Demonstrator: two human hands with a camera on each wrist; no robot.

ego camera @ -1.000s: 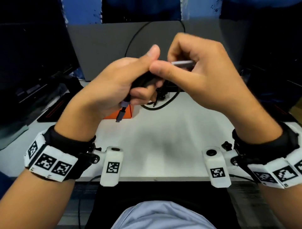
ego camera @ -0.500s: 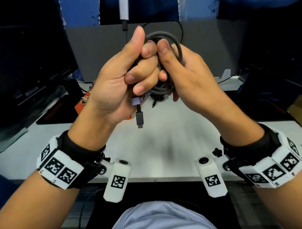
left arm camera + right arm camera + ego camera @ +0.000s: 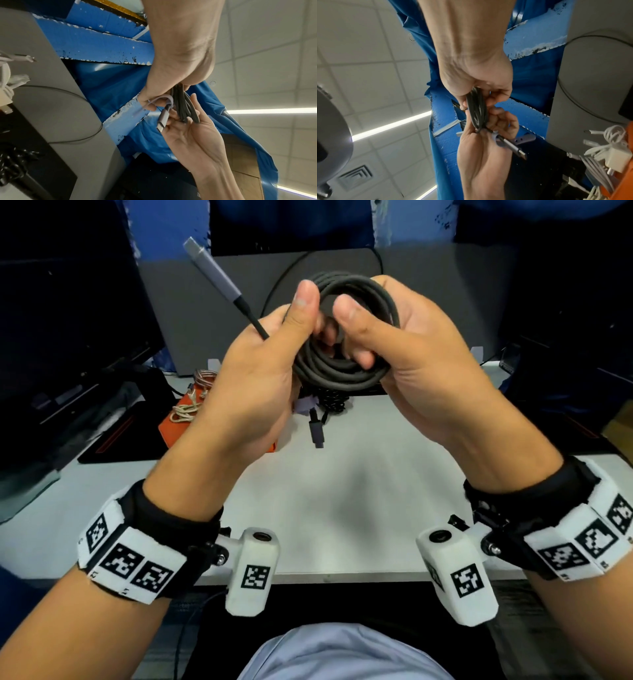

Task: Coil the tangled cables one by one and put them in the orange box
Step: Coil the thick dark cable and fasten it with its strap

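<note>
Coiled dark grey USB-C cable (image 3: 346, 364) gripped by left hand (image 3: 253, 378) and right hand (image 3: 421, 354), fingers curled round the loops, above white table (image 3: 342, 508), orange box (image 3: 171, 428) behind.

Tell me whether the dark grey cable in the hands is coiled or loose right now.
Coiled: the dark grey cable forms stacked loops held between the left hand and right hand, with both plug ends sticking out.

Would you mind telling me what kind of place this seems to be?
Probably an office or lab workstation: a white desk, a dark monitor at the left, and a tiled ceiling with strip lights.
</note>
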